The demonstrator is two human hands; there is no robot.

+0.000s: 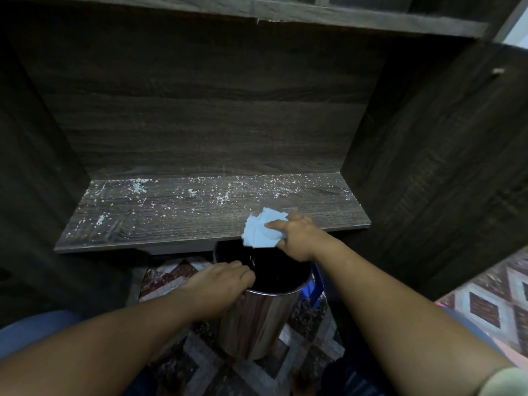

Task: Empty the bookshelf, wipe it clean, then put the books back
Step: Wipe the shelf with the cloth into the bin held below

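Note:
A dark wood shelf board [177, 218] lies bare of books and is speckled with white dust and crumbs. My right hand [297, 238] grips a crumpled pale blue cloth [261, 231] at the shelf's front edge, right of centre, partly over the bin's mouth. Just below the edge stands a shiny metal bin [257, 315] with a black inside. My left hand [225, 281] holds the bin's rim on its left side, fingers curled over the edge. No books are in view.
The shelf's dark back panel [205, 115] and side walls [428, 167] box in the board, with another board [257, 12] overhead. A patterned rug [491, 298] covers the floor below and to the right. Something blue [315, 287] sits behind the bin.

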